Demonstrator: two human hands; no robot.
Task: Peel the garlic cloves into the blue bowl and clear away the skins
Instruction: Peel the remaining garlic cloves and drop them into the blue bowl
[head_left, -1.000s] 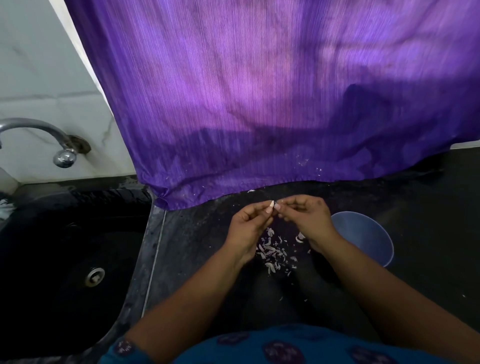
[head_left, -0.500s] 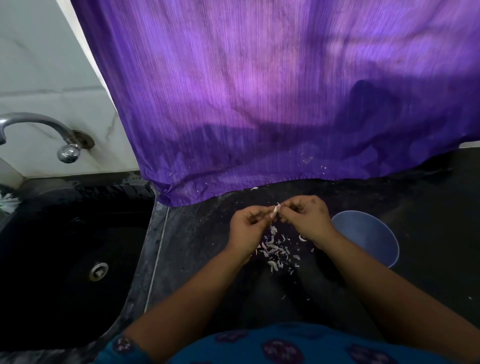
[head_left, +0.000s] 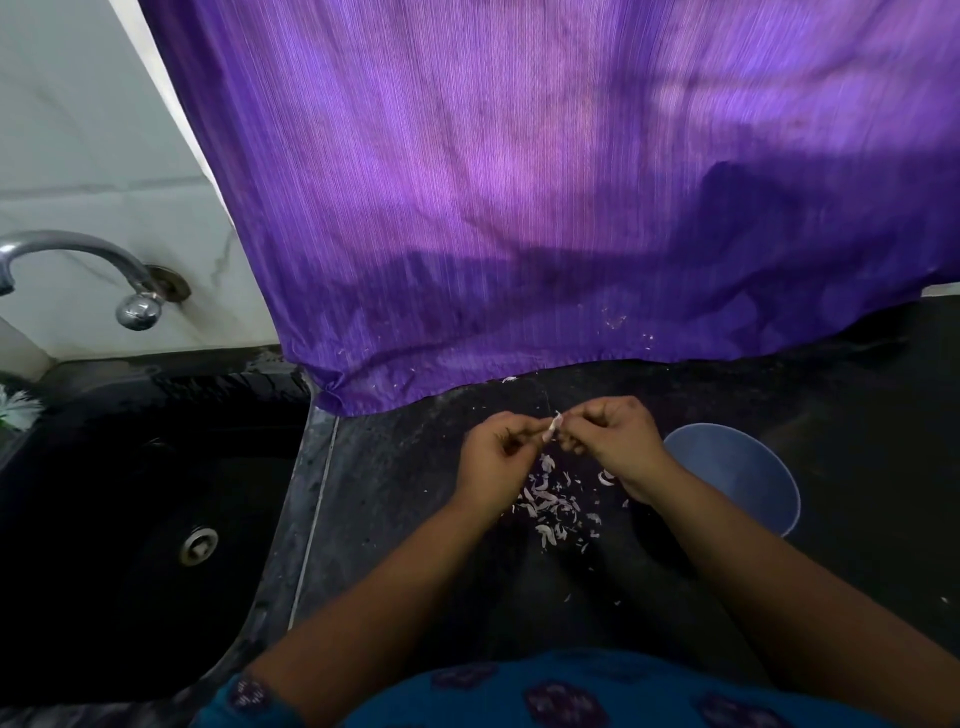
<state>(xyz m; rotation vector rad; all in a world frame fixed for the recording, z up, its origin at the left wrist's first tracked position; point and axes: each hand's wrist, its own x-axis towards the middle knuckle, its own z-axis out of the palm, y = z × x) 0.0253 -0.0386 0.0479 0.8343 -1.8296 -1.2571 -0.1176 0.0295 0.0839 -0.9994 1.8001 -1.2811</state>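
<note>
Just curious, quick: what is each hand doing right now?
Left hand: pinching the garlic clove.
Right hand: fingers curled, pinching the same clove's other end.

Both hands (head_left: 558, 441) pinch one garlic clove (head_left: 554, 427) above scattered skins (head_left: 553, 506) on the counter (head_left: 415, 493); blue bowl (head_left: 748, 478) just beside the right hand (head_left: 615, 441).

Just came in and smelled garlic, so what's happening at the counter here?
A person is peeling a garlic clove over the dark counter, next to a black sink. The left hand and the right hand both pinch the small pale clove between them, in front of a hanging purple cloth. Loose skins lie scattered on the counter right below the hands. The blue bowl stands just to the right of the right wrist; what it holds cannot be made out.
</note>
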